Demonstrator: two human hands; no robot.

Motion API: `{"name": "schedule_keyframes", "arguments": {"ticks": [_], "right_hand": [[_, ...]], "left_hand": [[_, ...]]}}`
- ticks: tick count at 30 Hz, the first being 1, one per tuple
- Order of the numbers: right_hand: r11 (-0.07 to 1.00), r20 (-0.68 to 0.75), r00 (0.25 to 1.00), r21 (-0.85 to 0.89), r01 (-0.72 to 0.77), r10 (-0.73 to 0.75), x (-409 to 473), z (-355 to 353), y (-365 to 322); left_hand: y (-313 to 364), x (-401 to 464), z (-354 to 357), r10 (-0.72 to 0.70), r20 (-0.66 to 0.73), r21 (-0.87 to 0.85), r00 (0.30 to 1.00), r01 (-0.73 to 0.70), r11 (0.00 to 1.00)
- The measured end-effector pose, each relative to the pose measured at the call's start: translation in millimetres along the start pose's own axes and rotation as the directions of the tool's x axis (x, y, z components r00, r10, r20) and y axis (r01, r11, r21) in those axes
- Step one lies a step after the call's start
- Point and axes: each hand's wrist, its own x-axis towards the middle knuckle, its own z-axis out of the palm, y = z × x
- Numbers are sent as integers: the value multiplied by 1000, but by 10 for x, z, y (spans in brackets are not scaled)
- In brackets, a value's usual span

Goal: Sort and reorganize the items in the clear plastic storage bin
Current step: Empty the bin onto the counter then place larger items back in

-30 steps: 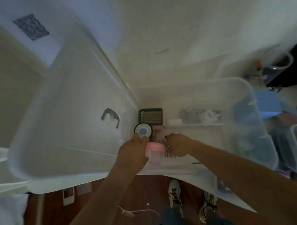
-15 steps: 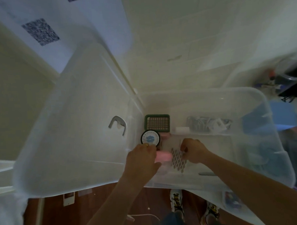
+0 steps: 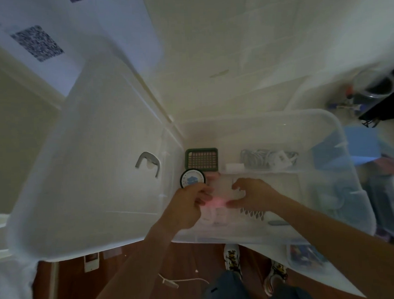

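Two hands meet over a pink item in the clear bin

Both hands reach down into the clear plastic storage bin (image 3: 339, 129), which sits open with its lid (image 3: 84, 177) leaning up at the left. The left hand (image 3: 189, 206) and the right hand (image 3: 252, 194) come together at the near left part of the bin, fingers curled, each pinching one end of a small pink item (image 3: 216, 202) held between them; the item is blurred and what it is cannot be told. Under the right hand lies a flat piece with a dark mesh pattern (image 3: 253, 213), partly hidden.

Just beyond the left hand a round black-rimmed tin with a blue mark on its white top (image 3: 192, 178) stands against the bin's left wall. Beyond it, in the far left corner, is a green grid tray (image 3: 201, 161). To the right of that tray lie a small white block (image 3: 234, 167) and a bundle of grey cables with a white plug (image 3: 268, 157). Bluish items (image 3: 337, 188) show faintly through the right end of the bin.

Outside the bin, to the right, is a blue box (image 3: 363, 144), and far right a round clear container (image 3: 376, 85). Patterned shoes (image 3: 232, 256) stand on the dark wooden floor below
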Motion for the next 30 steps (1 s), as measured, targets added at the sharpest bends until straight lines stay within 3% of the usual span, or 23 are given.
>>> {"name": "schedule_keyframes", "arguments": {"ticks": [3, 5, 7, 10, 13, 16, 18, 19, 21, 24, 30], "right_hand": [[983, 137, 991, 182, -28, 3, -39, 109, -352], [972, 136, 990, 229, -50, 19, -7, 207, -495], [955, 106, 990, 274, -114, 88, 24, 256, -526], [976, -3, 997, 204, -77, 79, -118, 107, -426], [979, -116, 992, 203, -24, 48, -406, -117, -249], [961, -352, 936, 258, 97, 0, -767, -237, 16], [943, -529, 843, 224, 248, -96, -1093, -272, 215], [934, -593, 792, 184, 306, -143, -1236, -268, 334], [940, -640, 755, 154, 304, -139, -1473, -264, 549], [948, -640, 768, 258, 187, 23, -1730, -300, 825], [946, -749, 641, 306, 109, 168, -2284, -424, 1468]], "left_hand": [[-25, 12, 6, -62, 33, -91, 998, 65, 994], [-11, -13, 20, -103, 49, -205, 993, 111, 972], [20, -66, -4, -112, -3, -206, 994, 109, 973], [35, -134, -31, -107, -124, -135, 987, 90, 987], [187, -198, 22, -233, -181, -262, 956, 181, 948], [635, -224, 152, -358, -78, -581, 931, 249, 775], [1036, -211, 244, -349, 32, -727, 937, 262, 635], [1223, -202, 317, -309, 54, -748, 950, 243, 618], [1525, -195, 523, -193, 27, -700, 981, 156, 697], [1834, -210, 865, -93, 22, -649, 995, 85, 756], [2371, -170, 1486, 78, 21, -451, 997, -60, 890]]}}
